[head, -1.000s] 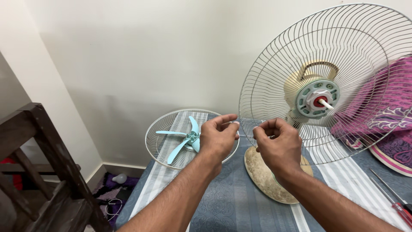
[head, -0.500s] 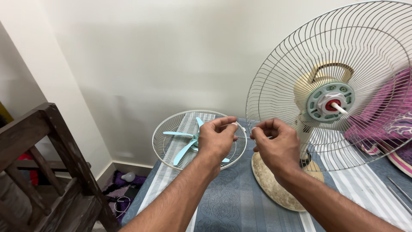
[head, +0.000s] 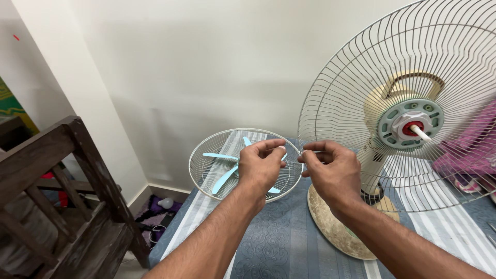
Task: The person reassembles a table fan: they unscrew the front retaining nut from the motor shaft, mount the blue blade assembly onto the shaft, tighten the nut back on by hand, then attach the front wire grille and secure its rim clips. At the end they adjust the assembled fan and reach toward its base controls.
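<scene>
Now, with the view drawn closer than a moment ago, the left hand (head: pixel 262 168) and right hand (head: pixel 333 173) meet at frame centre, fingers pinched on a small thin piece (head: pixel 315 152) between detached grille (head: pixel 206 160) and fan (head: pixel 408 124).

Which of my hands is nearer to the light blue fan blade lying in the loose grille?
Left. The left hand overlaps the blue fan blade in the loose grille; the right hand is farther right, beside the fan stand.
</scene>
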{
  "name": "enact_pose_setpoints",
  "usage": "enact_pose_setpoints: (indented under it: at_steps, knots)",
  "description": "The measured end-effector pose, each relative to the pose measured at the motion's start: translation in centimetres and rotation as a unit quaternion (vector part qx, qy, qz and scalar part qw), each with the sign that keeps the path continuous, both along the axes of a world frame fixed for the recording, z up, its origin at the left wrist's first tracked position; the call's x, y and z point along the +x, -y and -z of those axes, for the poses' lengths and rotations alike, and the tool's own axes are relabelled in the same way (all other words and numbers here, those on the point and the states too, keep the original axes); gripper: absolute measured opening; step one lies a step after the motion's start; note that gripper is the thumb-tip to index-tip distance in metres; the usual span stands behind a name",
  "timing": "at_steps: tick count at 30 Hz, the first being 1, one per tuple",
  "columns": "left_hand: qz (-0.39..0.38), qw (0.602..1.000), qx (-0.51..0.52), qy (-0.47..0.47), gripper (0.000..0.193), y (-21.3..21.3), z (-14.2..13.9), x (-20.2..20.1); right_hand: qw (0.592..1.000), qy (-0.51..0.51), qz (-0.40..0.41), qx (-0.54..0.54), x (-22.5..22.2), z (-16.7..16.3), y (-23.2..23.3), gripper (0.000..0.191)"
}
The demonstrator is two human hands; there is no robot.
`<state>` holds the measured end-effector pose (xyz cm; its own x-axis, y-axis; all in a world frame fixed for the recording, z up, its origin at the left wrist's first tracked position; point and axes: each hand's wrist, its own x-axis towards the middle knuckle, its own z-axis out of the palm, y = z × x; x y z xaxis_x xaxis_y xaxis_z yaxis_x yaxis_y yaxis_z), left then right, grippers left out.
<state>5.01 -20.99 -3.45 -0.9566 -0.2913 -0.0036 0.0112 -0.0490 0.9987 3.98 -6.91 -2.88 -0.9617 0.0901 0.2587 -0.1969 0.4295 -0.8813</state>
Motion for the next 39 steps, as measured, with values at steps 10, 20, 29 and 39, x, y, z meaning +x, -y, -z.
enact_pose_setpoints:
  at_steps: [10,20,29,39]
  knots:
    - [-0.006,0.999,-0.032,0.036,0.029,-1.0,-0.3,1.2,1.000,0.005,-0.015,-0.011,0.2,0.3,-1.0,0.029]
    - [-0.012,0.999,-0.024,0.026,0.029,-2.6,0.0,1.4,0.999,0.009,-0.021,-0.038,0.6,0.6,-2.5,0.031]
    - [-0.014,0.999,-0.026,0.022,0.029,-3.3,0.2,1.2,0.999,0.020,-0.029,-0.037,0.5,1.0,-3.4,0.035]
    - [-0.009,1.000,-0.019,0.022,0.028,-2.4,0.7,-0.7,0.998,0.048,-0.019,-0.024,-0.6,1.3,-2.6,0.035]
